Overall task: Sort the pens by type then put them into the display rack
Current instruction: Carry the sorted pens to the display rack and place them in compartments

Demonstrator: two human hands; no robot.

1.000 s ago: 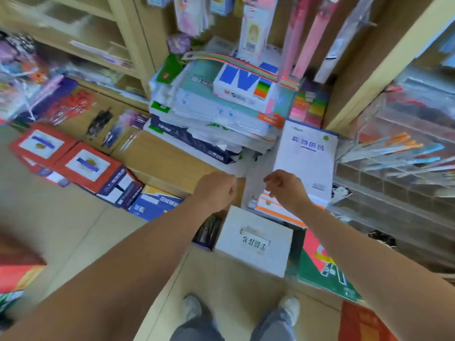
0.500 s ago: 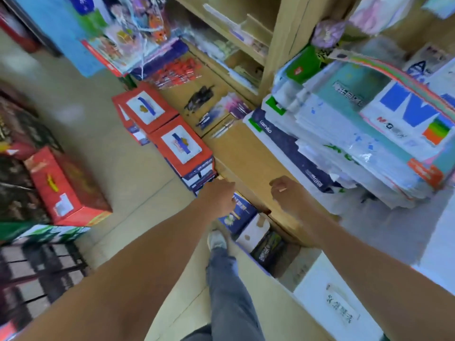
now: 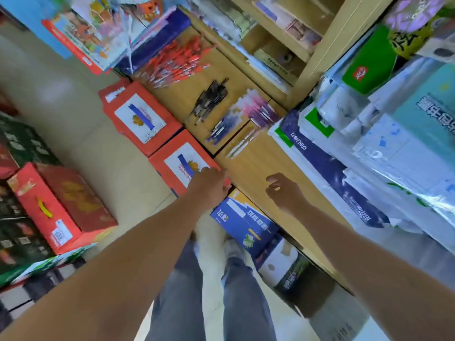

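On the wooden counter (image 3: 248, 168) lie sorted heaps of pens: red pens (image 3: 172, 64) at the far left, black pens (image 3: 209, 100), purple and pink pens (image 3: 256, 110), dark blue pens (image 3: 218, 134) and a few white pens (image 3: 240, 146). My left hand (image 3: 209, 187) reaches forward over the counter's near edge, fingers loosely apart, nothing in it. My right hand (image 3: 283, 193) hovers above the bare wood, fingers curled and apart, empty. The display rack is out of view.
Two red boxes (image 3: 140, 116) stand on the floor against the counter, with a blue box (image 3: 243, 222) below my hands. A tall stack of paper reams (image 3: 369, 148) fills the right. Another red box (image 3: 56, 207) sits at left. Shelves (image 3: 278, 40) rise behind.
The view has swung left, away from the clear pen rack, onto the pen heaps. Both hands have moved forward toward the heaps and their fingers have loosened.
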